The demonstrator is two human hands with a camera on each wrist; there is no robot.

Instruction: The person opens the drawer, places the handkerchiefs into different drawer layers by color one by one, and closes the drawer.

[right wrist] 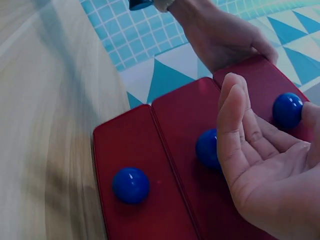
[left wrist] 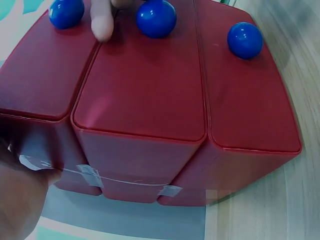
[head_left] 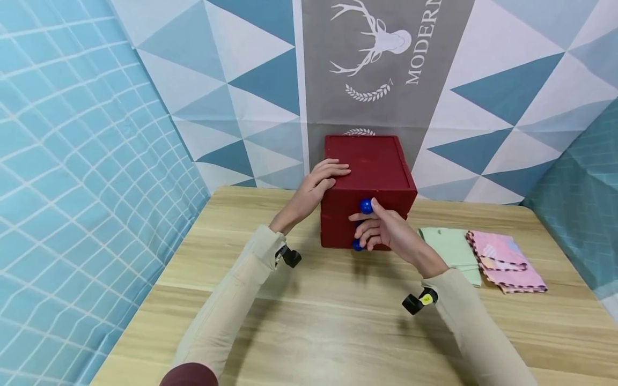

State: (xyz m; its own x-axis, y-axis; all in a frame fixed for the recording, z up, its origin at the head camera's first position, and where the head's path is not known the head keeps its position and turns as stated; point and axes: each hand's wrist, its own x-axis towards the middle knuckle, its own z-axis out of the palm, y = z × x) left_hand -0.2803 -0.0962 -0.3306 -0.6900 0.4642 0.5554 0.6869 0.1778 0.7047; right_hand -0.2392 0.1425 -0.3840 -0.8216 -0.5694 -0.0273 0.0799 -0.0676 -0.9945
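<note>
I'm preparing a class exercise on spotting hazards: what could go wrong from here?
The right hand has its thumb against the top blue knob, but the fingers do not appear wrapped round it, so a pull might slip. Those fingers also lie close to the middle knob and could catch it. The left hand rests at one side of the red cabinet, which might twist.

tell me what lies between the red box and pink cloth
In the head view, a light green cloth, partly hidden by the right wrist, lies between the red box and the pink cloth.
</note>
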